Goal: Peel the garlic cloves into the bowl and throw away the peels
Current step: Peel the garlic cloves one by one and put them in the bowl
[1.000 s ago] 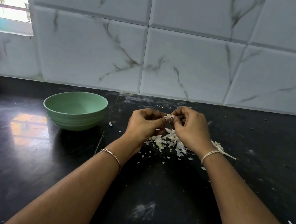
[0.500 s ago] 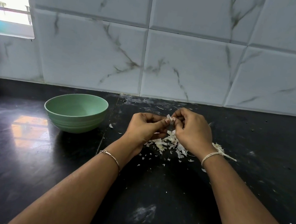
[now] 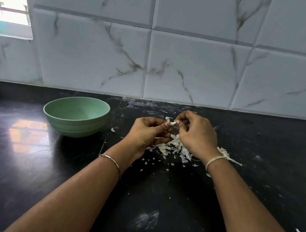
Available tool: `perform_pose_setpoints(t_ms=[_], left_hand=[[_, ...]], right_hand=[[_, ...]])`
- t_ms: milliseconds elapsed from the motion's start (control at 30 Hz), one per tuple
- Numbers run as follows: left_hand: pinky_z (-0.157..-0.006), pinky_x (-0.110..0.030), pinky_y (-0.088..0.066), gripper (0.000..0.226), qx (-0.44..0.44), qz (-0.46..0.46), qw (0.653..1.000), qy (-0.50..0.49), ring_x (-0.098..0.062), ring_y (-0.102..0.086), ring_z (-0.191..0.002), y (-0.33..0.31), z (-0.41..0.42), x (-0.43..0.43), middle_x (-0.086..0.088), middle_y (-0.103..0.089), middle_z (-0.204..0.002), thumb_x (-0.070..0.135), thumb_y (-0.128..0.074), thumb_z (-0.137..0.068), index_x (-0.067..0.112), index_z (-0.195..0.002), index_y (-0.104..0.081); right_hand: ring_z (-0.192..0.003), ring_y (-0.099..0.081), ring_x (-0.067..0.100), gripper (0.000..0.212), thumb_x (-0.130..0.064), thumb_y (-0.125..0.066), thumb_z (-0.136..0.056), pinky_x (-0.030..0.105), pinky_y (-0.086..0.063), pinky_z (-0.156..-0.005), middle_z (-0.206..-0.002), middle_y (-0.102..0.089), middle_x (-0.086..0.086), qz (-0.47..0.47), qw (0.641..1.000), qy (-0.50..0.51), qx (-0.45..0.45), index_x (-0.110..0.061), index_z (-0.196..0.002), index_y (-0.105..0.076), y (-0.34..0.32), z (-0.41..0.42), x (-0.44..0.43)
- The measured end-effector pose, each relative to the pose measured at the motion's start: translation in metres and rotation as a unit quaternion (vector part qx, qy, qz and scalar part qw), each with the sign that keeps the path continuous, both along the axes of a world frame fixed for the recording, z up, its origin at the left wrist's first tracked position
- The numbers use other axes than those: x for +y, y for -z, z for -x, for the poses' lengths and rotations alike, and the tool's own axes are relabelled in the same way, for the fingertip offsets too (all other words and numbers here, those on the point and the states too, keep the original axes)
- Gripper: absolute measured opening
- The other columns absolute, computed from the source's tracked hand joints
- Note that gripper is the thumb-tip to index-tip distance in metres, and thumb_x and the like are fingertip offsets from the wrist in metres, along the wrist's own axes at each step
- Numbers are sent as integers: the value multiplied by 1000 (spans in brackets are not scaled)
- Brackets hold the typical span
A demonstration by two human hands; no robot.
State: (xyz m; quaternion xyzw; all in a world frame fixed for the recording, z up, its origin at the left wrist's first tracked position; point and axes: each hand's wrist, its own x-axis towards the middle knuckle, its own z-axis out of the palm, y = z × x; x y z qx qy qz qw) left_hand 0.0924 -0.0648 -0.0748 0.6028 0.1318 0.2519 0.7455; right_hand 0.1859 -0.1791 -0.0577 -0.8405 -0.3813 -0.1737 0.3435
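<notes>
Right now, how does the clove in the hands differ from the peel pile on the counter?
The garlic clove is pinched between the left hand and the right hand, off the counter; the peel pile lies loose on it. The clove is one small piece; the peel pile is many thin scattered flakes. Both are whitish.

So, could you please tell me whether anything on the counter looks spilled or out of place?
Yes: garlic peels lie heaped loose on the dark counter, right of the green bowl, with small flakes scattered around. The bowl itself stands upright.
</notes>
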Motion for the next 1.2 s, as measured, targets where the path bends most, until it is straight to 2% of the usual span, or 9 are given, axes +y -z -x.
perform_pose_setpoints(t_ms=[133, 267, 367, 567, 733, 867, 1033, 1100, 1200], left_hand=[[-63, -25, -59, 9, -7, -18, 1000, -9, -15, -67, -69, -1, 1, -1, -14, -70, -85, 6, -65, -91, -2, -94, -68], [-68, -30, -61, 7, -37, -21, 999, -32, -15, -68, -68, -4, -1, -3, -15, -71, -83, 6, -66, -89, 1, -92, -69], [-73, -33, -61, 6, -42, -45, 997, -45, -16, -70, -70, -5, -1, -3, -15, -73, -82, 7, -66, -90, 2, -91, -69], [-63, -31, -57, 8, -6, -116, 990, -86, -21, -70, -70, -2, -3, -2, -15, -71, -89, 10, -59, -94, 8, -90, -65], [-66, -34, -59, 10, -3, -107, 991, -77, -24, -72, -77, -4, -3, -3, -9, -71, -91, 8, -54, -96, 8, -92, -64], [-67, -35, -59, 5, -1, -111, 991, -74, -26, -72, -79, -2, -4, -3, -10, -73, -92, 6, -61, -92, 11, -93, -62], [-70, -38, -61, 8, 16, -185, 977, -101, -28, -74, -75, 1, -4, -2, -16, -73, -86, 9, -72, -86, 12, -91, -67], [-69, -35, -61, 9, 18, -195, 975, -103, -25, -73, -73, 1, -4, -3, -15, -72, -85, 9, -73, -84, 12, -90, -68], [-68, -33, -61, 11, 25, -207, 973, -101, -22, -71, -71, 1, -5, -4, -15, -72, -87, 8, -73, -85, 10, -95, -68]], right_hand=[[-75, -62, 7, 12, -23, -59, -92, 29, -51, -67, -76, -62, -17, -2, 1000, -2, 28, -33, -88, -61, 0, -2, 2], [-71, -68, 18, 21, -15, -62, -91, 40, -58, -72, -79, -70, -4, -77, 980, -66, 169, -31, -76, -61, 2, -6, 7], [-60, -66, 14, 22, -8, -62, -93, 36, -56, -66, -83, -71, 5, -112, 957, -100, 248, -25, -79, -62, 3, -4, 6], [-95, -54, 10, 22, -25, -55, -98, 32, -48, -80, -106, -54, -7, 19, 996, -36, 74, -35, -113, -69, -1, -11, -5], [-85, -56, 7, 6, -23, -74, -84, 25, -44, -70, -88, -56, -13, 1, 1000, 18, 18, -28, -80, -74, -2, -11, -9], [-72, -59, 11, 25, -16, -82, -72, 30, -49, -64, -72, -60, -11, -34, 999, 11, 27, -24, -66, -59, -2, -11, -9], [-83, -68, 7, 24, 2, -57, -90, 35, -58, -82, -85, -70, -10, -75, 989, -80, 100, -20, -91, -67, 2, -15, -4], [-84, -68, 8, 23, -6, -48, -98, 35, -57, -81, -90, -71, -9, -72, 983, -99, 137, -20, -106, -65, 0, -13, -3], [-82, -67, 8, 12, -19, -56, -97, 30, -56, -79, -92, -71, -5, -112, 968, -135, 179, -18, -107, -63, -2, -9, -2]])
